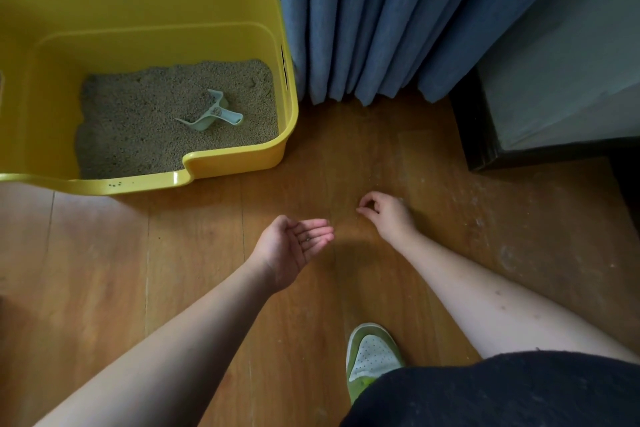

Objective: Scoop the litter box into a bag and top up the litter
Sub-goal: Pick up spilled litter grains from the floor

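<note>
Wooden floor (194,253) under me. My left hand (294,246) lies palm up, fingers relaxed, a few litter grains on it. My right hand (384,215) pinches fingertips together just beside it; whether a grain is caught, I cannot tell. The yellow litter box (242,156) sits beyond my left hand, scoop (211,113) lying in its litter (138,121).

The litter box (239,7), up and left of the left grip (294,248), is bright yellow, with a few dark specks on its front rim. The litter (138,128) inside is speckled grey-beige. The scoop (211,113) lying in it is pale mint green. Above the right grip (386,215) the curtain (398,17) is denim blue in vertical folds. The floor (194,253) under both grips is warm orange-brown wood grain, with pale dusty streaks to the right. Below the right grip, the shoe (372,354) is green with a white dotted top. The garment (502,392) is black.
</note>
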